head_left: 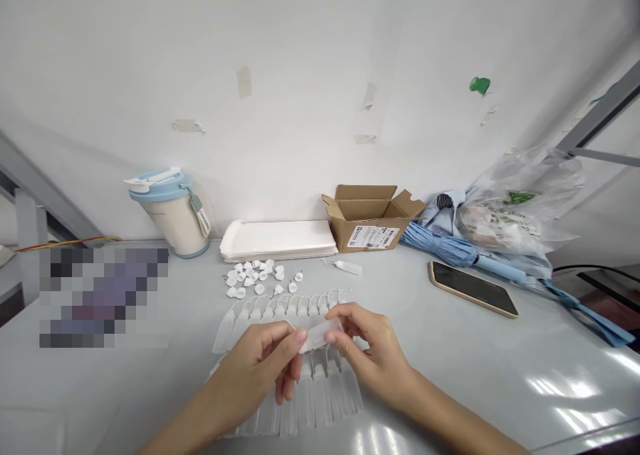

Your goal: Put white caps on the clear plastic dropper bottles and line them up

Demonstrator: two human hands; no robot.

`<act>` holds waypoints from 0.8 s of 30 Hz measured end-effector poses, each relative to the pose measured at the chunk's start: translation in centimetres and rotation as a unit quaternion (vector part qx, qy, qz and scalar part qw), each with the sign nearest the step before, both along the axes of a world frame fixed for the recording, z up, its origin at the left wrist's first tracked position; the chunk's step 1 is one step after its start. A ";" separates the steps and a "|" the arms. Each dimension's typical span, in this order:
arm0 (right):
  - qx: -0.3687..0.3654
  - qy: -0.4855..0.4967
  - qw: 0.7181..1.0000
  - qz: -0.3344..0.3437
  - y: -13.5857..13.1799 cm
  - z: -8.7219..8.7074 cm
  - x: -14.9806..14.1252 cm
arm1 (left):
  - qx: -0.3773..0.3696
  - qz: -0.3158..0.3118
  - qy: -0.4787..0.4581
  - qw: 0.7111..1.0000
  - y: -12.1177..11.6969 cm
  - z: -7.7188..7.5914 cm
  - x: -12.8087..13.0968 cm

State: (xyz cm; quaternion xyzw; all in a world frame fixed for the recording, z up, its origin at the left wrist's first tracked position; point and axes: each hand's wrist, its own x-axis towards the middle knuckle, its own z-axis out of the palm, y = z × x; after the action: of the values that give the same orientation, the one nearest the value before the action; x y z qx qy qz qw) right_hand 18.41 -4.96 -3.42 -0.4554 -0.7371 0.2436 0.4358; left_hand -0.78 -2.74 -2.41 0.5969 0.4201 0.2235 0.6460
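Note:
Both hands meet over the table's near middle. My left hand (265,365) and my right hand (367,345) pinch the two ends of one small translucent plastic bottle (316,335), held sideways between them. Under and behind the hands lie two rows of the same soft plastic bottles (280,308), side by side with thin capped tips. A scatter of small white caps (253,278) lies farther back, and a single loose bottle (345,266) rests beyond them.
A pale blue-lidded cup (173,212) stands at the back left. A stack of white trays (280,240) and an open cardboard box (367,218) sit by the wall. A phone (473,288), a blue umbrella (500,258) and a plastic bag (520,205) lie at the right.

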 end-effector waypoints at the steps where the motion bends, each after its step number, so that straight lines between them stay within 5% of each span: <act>1: 0.014 -0.017 1.000 0.009 0.0 0.0 0.0 | -0.007 0.006 -0.003 1.000 0.0 0.1 0.0; 8: 0.106 -0.080 0.990 0.051 0.1 -0.7 0.2 | -0.070 0.001 -0.009 0.997 0.3 0.4 0.0; 14: 0.070 -0.072 0.994 0.053 0.2 -0.5 0.1 | -0.057 0.008 0.007 0.998 0.0 0.0 0.2; 20: -0.032 -0.029 0.998 0.045 0.2 0.6 0.0 | 0.069 0.049 0.078 0.993 -1.1 0.5 0.8; 24: -0.097 0.008 0.994 0.039 0.2 0.6 -0.2 | 0.240 0.051 0.165 0.955 -1.3 -0.4 0.6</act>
State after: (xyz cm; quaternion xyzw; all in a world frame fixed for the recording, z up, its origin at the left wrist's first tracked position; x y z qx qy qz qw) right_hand 18.21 -4.79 -2.79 -0.4650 -0.7236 0.3344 0.3852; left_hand -0.19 -4.06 -2.86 0.7404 0.4848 0.2493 0.3932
